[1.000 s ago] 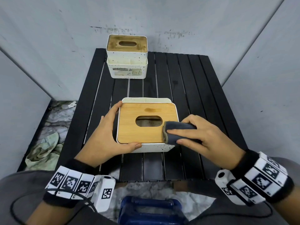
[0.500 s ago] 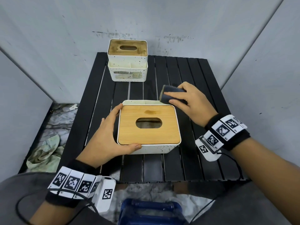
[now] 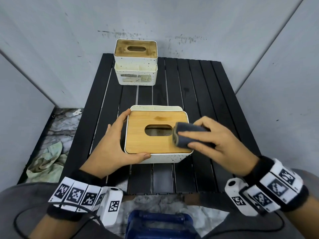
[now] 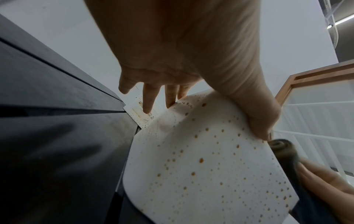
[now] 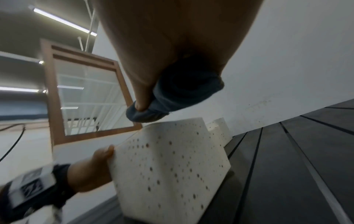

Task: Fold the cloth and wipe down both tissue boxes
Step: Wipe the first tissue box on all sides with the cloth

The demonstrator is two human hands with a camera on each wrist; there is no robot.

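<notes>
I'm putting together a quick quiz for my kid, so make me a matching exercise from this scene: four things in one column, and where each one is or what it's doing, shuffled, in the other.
Column one:
1. folded dark cloth
2. left hand
3. far tissue box
4. crumpled rag

Column two:
A. on the floor left of the table
B. at the table's back edge, untouched
C. pressed on the near tissue box's bamboo lid by the right hand
D. steadying the near box's left side

Pairs: 1-C, 2-D, 3-B, 4-A

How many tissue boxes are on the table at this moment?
2. The near tissue box sits at the table's middle, held by the left hand; the far tissue box stands at the back edge. None looks hidden.
</notes>
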